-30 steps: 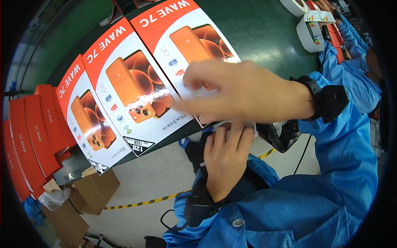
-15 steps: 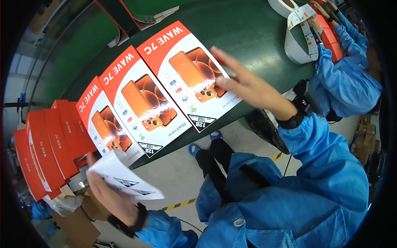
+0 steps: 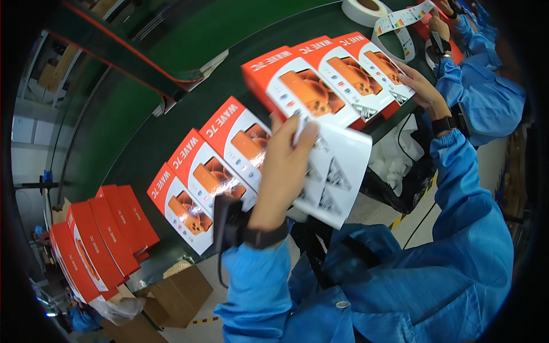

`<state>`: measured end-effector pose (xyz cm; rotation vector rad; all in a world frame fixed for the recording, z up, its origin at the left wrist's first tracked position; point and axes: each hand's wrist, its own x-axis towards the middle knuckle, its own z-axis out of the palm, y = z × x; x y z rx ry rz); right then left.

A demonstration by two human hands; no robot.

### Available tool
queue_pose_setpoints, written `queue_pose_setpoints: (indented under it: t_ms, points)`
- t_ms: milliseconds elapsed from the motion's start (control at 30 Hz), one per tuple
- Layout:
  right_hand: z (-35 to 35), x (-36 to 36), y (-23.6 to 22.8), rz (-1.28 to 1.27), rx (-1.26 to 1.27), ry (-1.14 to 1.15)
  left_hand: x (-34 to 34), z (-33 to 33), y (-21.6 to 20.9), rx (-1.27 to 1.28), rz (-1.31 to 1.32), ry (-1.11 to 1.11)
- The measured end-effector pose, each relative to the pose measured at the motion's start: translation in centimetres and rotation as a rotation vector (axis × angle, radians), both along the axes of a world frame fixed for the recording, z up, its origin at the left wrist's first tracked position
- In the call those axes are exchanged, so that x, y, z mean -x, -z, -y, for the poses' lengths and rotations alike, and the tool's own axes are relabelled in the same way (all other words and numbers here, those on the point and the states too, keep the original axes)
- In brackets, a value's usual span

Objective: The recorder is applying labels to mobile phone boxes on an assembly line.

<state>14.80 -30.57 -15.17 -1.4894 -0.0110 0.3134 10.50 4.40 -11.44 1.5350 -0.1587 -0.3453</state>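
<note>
My left hand (image 3: 286, 163) is closed on a white sheet of black triangular labels (image 3: 337, 177), its fingers against the near left corner of a red-and-white phone box (image 3: 311, 91). This box overlaps a middle phone box (image 3: 351, 77) and a right-hand phone box (image 3: 383, 63) in a slanted row. Black triangular labels show on the middle and right ones. My right hand (image 3: 423, 88) grips the right end of the row, thumb on top. To the left, three more phone boxes (image 3: 220, 177) lie fanned on the green work surface (image 3: 134, 148), partly behind my left wrist.
Stacked red boxes (image 3: 97, 246) stand at the far left, above an open carton (image 3: 180, 291). A label roll (image 3: 366, 8) lies at the back. A co-worker's blue sleeve (image 3: 480, 97) is at the right, near a black waste bag (image 3: 414, 186). A dark red-edged frame (image 3: 123, 48) crosses behind.
Three labelled boxes have shifted right, between my hands. My left hand has swung right and up with the label sheet; three other boxes now show at the left. The view has shifted too.
</note>
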Motion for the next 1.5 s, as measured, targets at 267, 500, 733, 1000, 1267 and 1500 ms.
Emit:
queue_pose_setpoints:
  t_ms: [267, 500, 733, 1000, 1267, 1500]
  points:
    - [-1.9, 0.1, -4.0, 0.482, 0.819, 0.176, -0.2, 2.8, -0.2, -0.188, 0.070, -0.210]
    - [-23.4, 5.7, -9.1, 0.835, 0.575, -0.314, 6.2, -2.2, -2.6, -0.427, 0.318, -0.409]
    - [-28.9, 7.5, -7.3, 1.153, 0.586, -0.449, 9.9, -7.0, -2.0, -0.245, 0.156, -0.509]
    - [-33.3, 6.2, -8.0, 0.436, -0.215, -0.623, 14.0, -12.4, -0.4, -0.327, -0.135, -0.625]
    - [-44.0, 4.9, -4.4, 0.405, 0.266, -1.119, 16.0, -11.9, 5.7, -0.634, 0.400, -0.664]
    - [-46.6, 5.4, -1.0, 0.515, 0.325, -1.197, 16.1, -12.1, 7.9, -0.819, 0.398, -0.747]
